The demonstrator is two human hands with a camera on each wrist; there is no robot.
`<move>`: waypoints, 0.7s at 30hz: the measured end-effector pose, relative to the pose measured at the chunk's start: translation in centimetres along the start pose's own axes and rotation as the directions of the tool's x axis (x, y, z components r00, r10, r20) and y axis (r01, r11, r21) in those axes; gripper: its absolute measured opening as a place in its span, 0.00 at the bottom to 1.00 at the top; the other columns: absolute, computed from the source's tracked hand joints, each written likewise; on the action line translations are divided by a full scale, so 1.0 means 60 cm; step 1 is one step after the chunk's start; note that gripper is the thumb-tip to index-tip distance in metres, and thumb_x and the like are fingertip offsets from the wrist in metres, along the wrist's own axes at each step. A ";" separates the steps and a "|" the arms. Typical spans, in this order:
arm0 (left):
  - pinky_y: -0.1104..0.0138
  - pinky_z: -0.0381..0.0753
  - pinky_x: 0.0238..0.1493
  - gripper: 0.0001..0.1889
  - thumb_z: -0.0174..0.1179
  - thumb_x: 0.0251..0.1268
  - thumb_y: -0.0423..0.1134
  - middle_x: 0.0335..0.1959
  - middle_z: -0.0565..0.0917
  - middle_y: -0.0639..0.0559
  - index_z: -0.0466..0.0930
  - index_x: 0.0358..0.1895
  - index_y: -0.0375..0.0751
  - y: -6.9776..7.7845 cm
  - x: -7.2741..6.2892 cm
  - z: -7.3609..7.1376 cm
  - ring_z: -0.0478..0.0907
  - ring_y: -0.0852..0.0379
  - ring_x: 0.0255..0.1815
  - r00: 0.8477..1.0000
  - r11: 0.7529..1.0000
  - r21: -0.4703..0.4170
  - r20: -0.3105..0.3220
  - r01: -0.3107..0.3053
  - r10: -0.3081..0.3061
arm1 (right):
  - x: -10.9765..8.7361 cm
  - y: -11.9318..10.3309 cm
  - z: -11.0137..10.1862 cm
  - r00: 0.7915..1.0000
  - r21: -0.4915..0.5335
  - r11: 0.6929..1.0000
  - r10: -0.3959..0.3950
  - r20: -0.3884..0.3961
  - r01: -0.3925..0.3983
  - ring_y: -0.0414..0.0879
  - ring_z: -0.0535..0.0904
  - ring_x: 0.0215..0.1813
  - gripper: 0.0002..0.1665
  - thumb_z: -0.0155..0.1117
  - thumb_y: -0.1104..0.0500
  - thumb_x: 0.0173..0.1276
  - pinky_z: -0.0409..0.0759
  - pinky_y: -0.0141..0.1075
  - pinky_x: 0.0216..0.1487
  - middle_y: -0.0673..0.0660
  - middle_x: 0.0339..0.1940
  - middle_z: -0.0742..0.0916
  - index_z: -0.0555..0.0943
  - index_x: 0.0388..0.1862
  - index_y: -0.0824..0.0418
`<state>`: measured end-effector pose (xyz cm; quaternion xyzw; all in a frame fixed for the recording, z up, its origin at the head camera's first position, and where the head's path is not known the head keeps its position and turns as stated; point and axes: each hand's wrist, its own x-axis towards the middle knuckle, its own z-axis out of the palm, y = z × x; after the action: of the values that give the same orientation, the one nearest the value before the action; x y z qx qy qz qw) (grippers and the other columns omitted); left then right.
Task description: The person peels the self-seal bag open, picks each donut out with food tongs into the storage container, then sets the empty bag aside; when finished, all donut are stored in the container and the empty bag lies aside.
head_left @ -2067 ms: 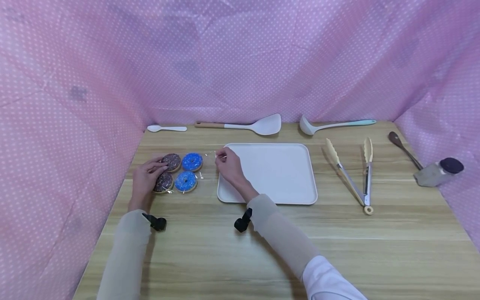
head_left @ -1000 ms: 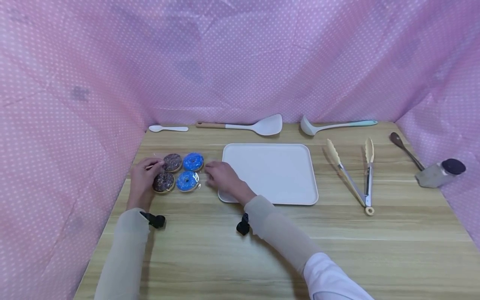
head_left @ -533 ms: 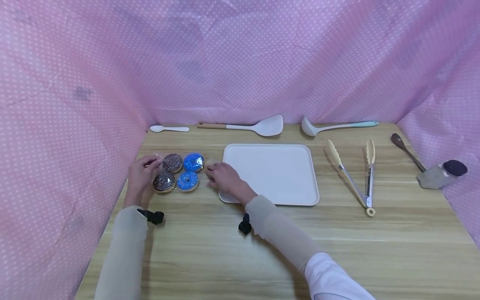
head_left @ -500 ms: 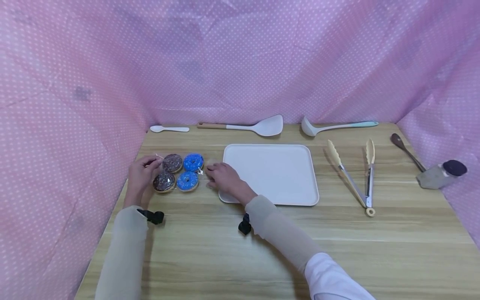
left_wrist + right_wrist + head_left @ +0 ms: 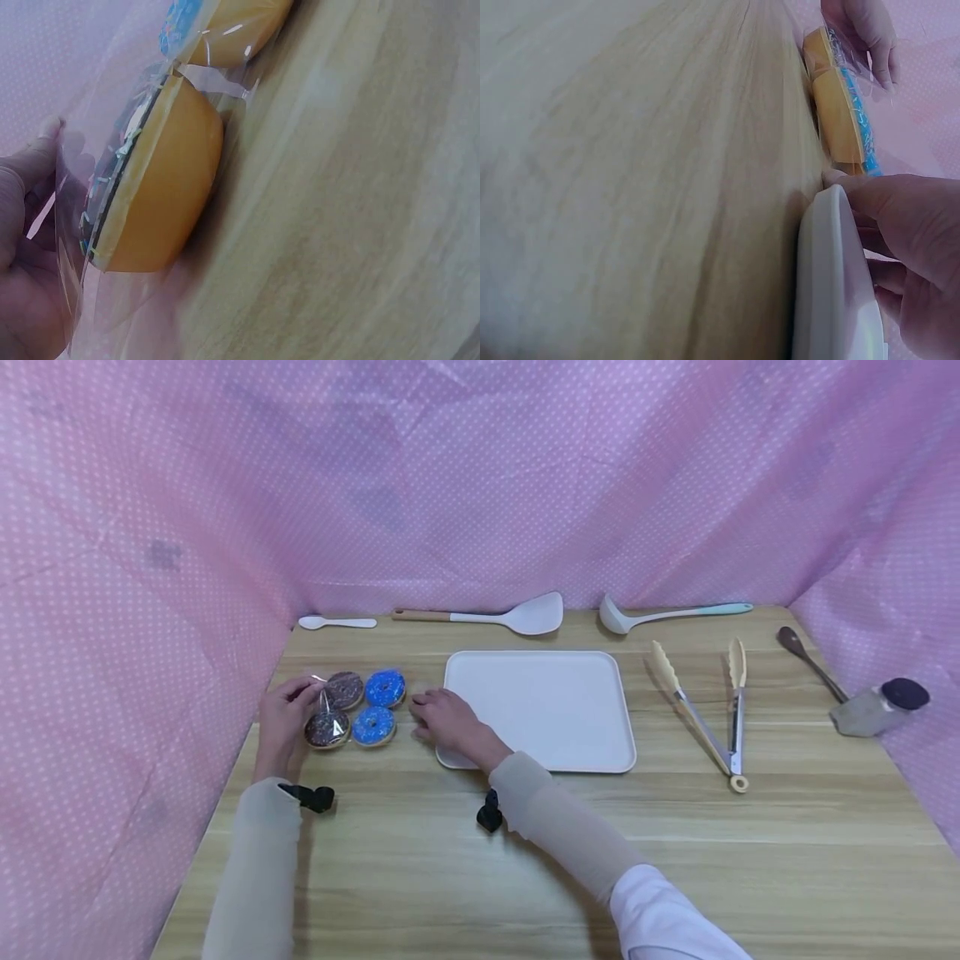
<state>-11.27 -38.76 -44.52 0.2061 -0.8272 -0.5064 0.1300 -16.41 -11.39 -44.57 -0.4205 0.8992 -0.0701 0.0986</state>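
Four doughnuts (image 5: 363,727) lying on wood-grain counter (image 5: 420,860), dotted pink cloth (image 5: 480,485) hanging behind; left fingers (image 5: 34,159) pinching wrapper (image 5: 73,169), grip of right fingers (image 5: 862,195) unclear.

Left wrist view: blue doughnut (image 5: 236,30), left hand (image 5: 28,281) cut off by edges.

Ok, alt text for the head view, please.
The left hand pinches clear film by two brown doughnuts and two blue doughnuts; the right hand is over the left edge of a white tray. A white spoon, spatula, ladle, tongs, brown spoon and jar are behind and right.
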 end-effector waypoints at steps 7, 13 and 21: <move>0.79 0.81 0.38 0.19 0.62 0.62 0.48 0.37 0.80 0.63 0.81 0.48 0.37 0.002 -0.001 -0.001 0.77 0.69 0.39 0.999 0.998 -0.043 0.012 0.038 -0.038 | -0.006 0.004 0.002 0.998 0.063 0.998 -0.013 -0.054 0.016 0.49 0.60 0.75 0.30 0.56 0.45 0.72 0.56 0.39 0.76 0.52 0.72 0.70 0.69 0.68 0.54; 0.77 0.82 0.40 0.18 0.63 0.62 0.45 0.37 0.80 0.63 0.81 0.48 0.35 0.002 -0.001 -0.001 0.77 0.69 0.39 0.998 0.993 -0.107 0.039 0.052 -0.048 | -0.018 0.016 -0.004 0.987 0.207 0.978 0.021 -0.160 0.012 0.48 0.64 0.72 0.28 0.56 0.48 0.72 0.63 0.39 0.73 0.55 0.70 0.72 0.70 0.67 0.56; 0.76 0.82 0.44 0.19 0.62 0.63 0.43 0.39 0.81 0.64 0.79 0.51 0.32 0.003 -0.003 -0.005 0.77 0.69 0.41 0.997 0.993 -0.114 0.071 0.034 -0.026 | -0.033 0.039 -0.037 0.966 0.297 0.954 0.122 -0.226 -0.051 0.49 0.67 0.70 0.29 0.58 0.50 0.71 0.64 0.40 0.72 0.56 0.68 0.74 0.69 0.67 0.57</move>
<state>-11.03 -38.84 -44.19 0.1929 -0.7975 -0.5619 0.1052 -17.41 -8.27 -42.67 -0.3500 0.9022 -0.2469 0.0517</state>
